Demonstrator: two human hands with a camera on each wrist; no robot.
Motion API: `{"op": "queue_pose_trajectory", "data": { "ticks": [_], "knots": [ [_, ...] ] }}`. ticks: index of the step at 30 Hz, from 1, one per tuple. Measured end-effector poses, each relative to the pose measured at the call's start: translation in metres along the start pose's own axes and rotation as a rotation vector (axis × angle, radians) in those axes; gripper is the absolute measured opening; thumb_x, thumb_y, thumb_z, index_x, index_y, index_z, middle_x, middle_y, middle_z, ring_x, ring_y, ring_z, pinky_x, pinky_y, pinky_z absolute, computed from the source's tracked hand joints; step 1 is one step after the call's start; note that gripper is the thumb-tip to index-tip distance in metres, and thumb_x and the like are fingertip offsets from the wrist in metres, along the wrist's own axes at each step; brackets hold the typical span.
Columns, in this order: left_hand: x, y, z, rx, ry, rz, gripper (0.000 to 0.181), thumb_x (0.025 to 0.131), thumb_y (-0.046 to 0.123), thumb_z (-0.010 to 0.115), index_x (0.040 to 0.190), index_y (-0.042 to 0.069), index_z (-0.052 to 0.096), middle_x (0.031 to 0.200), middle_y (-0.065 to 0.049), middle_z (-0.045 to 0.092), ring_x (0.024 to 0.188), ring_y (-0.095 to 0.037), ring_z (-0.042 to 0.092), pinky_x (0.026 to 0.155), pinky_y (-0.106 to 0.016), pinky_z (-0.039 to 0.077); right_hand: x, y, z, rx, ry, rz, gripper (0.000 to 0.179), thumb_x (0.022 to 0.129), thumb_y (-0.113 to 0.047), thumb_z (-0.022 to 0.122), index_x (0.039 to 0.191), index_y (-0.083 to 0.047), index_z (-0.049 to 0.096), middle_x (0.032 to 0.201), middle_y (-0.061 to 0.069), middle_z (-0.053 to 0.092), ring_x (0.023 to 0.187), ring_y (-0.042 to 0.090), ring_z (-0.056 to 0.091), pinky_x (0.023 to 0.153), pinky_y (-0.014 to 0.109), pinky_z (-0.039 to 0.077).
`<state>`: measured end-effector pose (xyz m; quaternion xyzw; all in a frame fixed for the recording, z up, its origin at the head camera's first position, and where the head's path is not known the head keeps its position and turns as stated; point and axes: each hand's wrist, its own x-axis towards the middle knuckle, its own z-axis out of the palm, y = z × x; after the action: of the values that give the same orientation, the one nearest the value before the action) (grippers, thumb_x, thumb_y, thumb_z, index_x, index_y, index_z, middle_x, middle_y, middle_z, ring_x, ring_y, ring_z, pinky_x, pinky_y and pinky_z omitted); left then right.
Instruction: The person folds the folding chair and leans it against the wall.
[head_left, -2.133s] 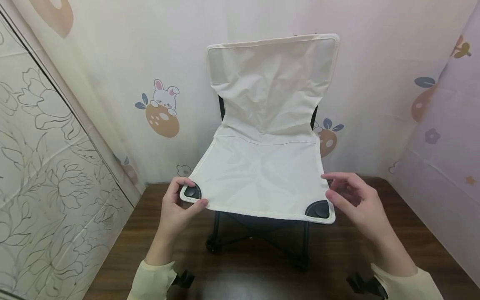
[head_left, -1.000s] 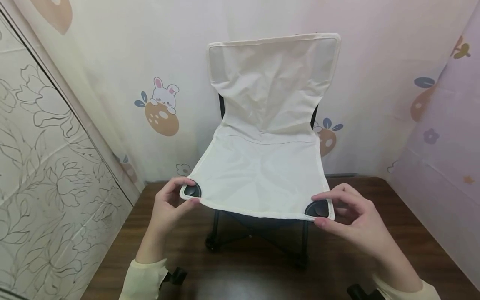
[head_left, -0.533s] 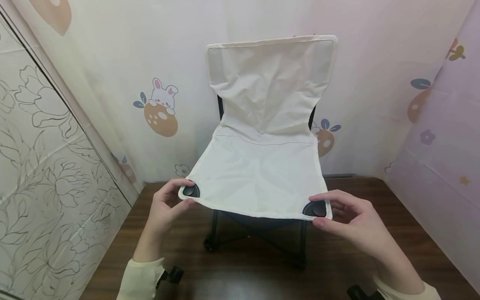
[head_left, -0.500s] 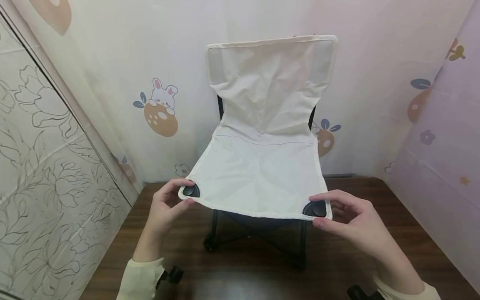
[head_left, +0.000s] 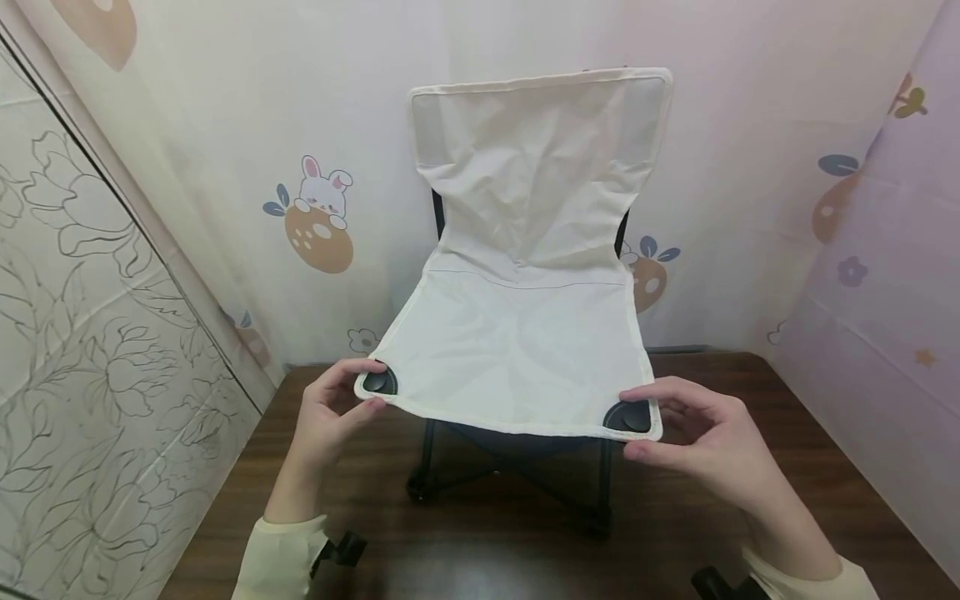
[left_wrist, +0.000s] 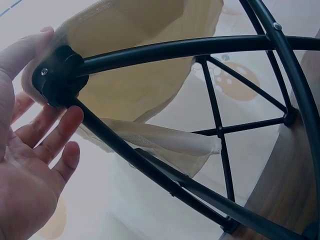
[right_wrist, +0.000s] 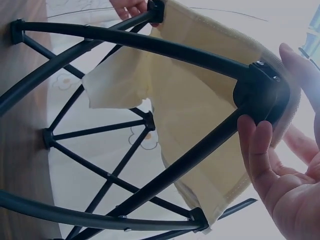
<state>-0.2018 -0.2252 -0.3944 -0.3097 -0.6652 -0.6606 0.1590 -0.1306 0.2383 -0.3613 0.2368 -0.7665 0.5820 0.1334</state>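
Can pass freely over the canvas seat (head_left: 517, 358) and before the backrest (head_left: 540, 167) of the folding chair (head_left: 525, 287). Can also come down on either side, onto the wood-grain tabletop (head_left: 480, 537). Underneath, meets crossed black tubes (left_wrist: 220, 129) with wide gaps between. At the front corners, runs into left hand (head_left: 327, 410) and right hand (head_left: 716, 429); behind, into printed curtain (head_left: 330, 92).

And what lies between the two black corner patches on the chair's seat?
Between the left patch and the right patch lies only pale seat fabric, with its front hem below. The head view shows this.
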Motion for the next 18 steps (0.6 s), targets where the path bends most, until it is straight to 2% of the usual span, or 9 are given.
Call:
{"op": "queue_pose_trajectory", "data": {
  "ticks": [6,11,18],
  "knots": [
    [-0.0004,-0.0021,0.0003,0.012,0.009,0.030,0.037,0.092,-0.011,0.079,0.126,-0.015,0.064,0.122,-0.004,0.072,0.098,-0.014,0.065,0.076,-0.023,0.058,0.0000,0.0031,0.0002,-0.012,-0.011,-0.018,0.055,0.075,0.018,0.091,0.125,0.002,0.074,0.119,0.011,0.074,0.101,0.018,0.075,0.093,0.024,0.060],
    [-0.0003,-0.0038,0.0000,0.003,-0.001,0.062,0.037,0.091,-0.010,0.080,0.124,-0.015,0.065,0.120,-0.005,0.072,0.097,-0.014,0.064,0.076,-0.024,0.057,-0.0004,0.0050,-0.0018,-0.023,-0.027,-0.016,0.055,0.076,0.019,0.090,0.125,0.001,0.074,0.120,0.009,0.074,0.096,0.018,0.076,0.086,0.026,0.063],
    [0.0001,-0.0039,0.0009,-0.013,-0.023,0.066,0.036,0.090,-0.012,0.080,0.122,-0.015,0.065,0.118,-0.005,0.071,0.096,-0.015,0.062,0.076,-0.024,0.057,0.0013,0.0077,-0.0069,-0.015,-0.036,-0.024,0.053,0.078,0.019,0.088,0.125,0.001,0.073,0.119,0.009,0.073,0.093,0.019,0.075,0.082,0.026,0.063]
  ]
}}
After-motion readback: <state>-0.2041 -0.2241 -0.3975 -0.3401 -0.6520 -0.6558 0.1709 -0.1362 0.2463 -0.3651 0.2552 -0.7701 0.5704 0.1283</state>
